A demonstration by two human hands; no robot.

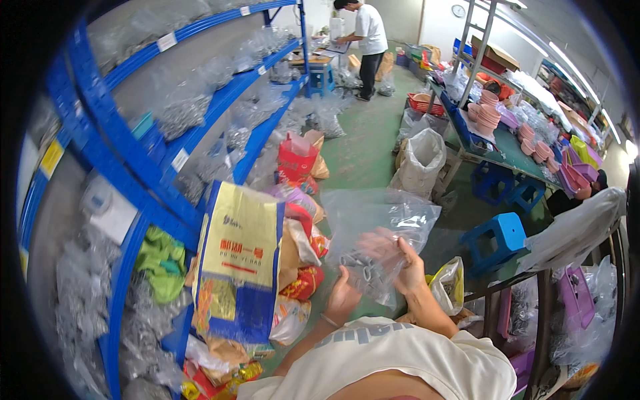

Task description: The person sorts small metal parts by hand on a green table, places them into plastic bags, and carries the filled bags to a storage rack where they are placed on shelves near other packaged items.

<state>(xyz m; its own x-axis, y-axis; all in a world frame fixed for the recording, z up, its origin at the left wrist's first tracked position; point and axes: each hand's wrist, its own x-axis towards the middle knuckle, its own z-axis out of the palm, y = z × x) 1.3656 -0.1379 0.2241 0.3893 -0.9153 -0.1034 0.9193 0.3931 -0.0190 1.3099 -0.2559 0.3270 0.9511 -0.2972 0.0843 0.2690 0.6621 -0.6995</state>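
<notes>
A clear plastic bag [413, 217] with several small grey metal parts [363, 268] in its lower portion is held in front of me at chest height. My left hand [342, 295] grips its lower left side, with the thumb up along the edge and the other fingers mostly hidden. On the other side my right hand [410, 270] holds the bag between thumb and fingers. Those fingers show blurred through the film, stretched across the bag. The bag's wide upper part spreads loosely away from me.
Blue shelving [233, 97] full of bagged parts runs along the left. A large yellow-and-blue sack [237, 260] stands beside it. To the right are a blue stool [495, 241], a white woven sack [425, 157] and a green-topped table [510, 150] with pink pots. A person [370, 37] stands far ahead.
</notes>
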